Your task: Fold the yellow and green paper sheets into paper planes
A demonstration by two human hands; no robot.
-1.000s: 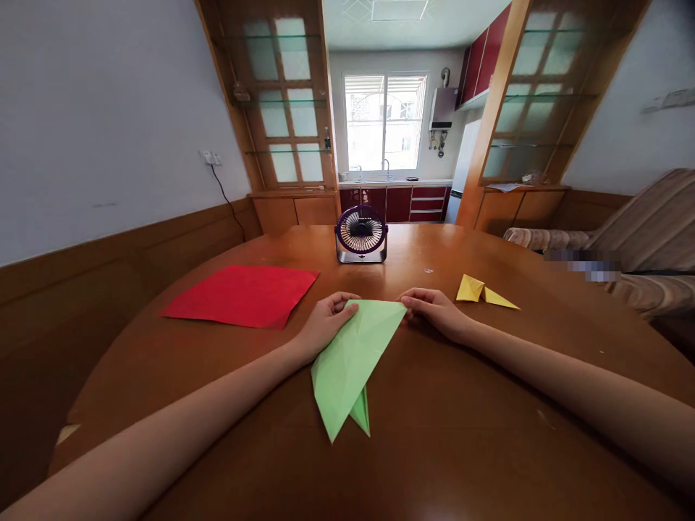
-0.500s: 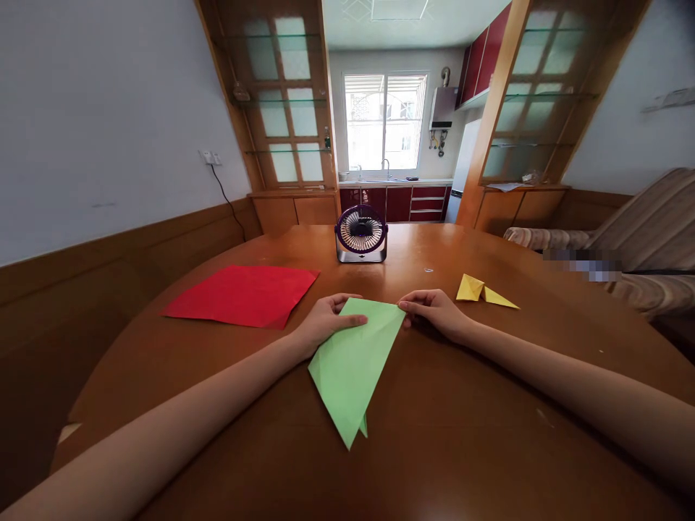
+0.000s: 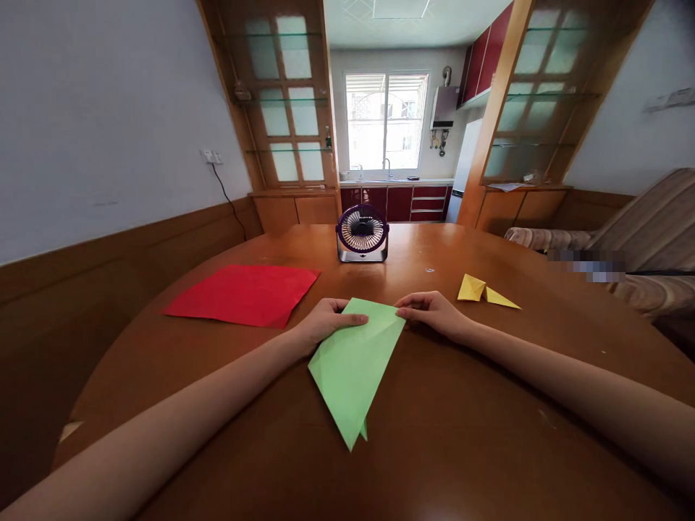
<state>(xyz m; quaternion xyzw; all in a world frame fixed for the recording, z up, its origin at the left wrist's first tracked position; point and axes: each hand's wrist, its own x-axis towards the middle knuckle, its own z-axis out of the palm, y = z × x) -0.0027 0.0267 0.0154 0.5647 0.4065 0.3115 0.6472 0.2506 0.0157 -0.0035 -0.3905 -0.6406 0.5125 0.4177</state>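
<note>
So the green paper (image 3: 355, 362) is lying flat on the bench (image 3: 445, 434) now, just in front of the little purple fan (image 3: 362, 233), folded into a long triangle with its point aiming back toward the person; compared with a second ago the top layer is sitting squarer over the bottom one, and only a sliver of the under flap is peeking out by the tip instead of a whole spike; looks to me like the fold is getting lined up and flattened rather than started fresh.

The left hand (image 3: 324, 320) is resting on the far left corner of the sheet, fingers curled with the fingertips laid flat on the paper, pressing rather than pinching; the right hand (image 3: 431, 311) is sitting at the far right corner, fingertips together right on the edge, though I can't tell if it's actually nipping the paper or just pushing on it.

Left of the fan a red sheet (image 3: 244, 293) is lying unfolded; right of the fan a small yellow folded piece (image 3: 483, 291) is sitting well apart from the hands.
</note>
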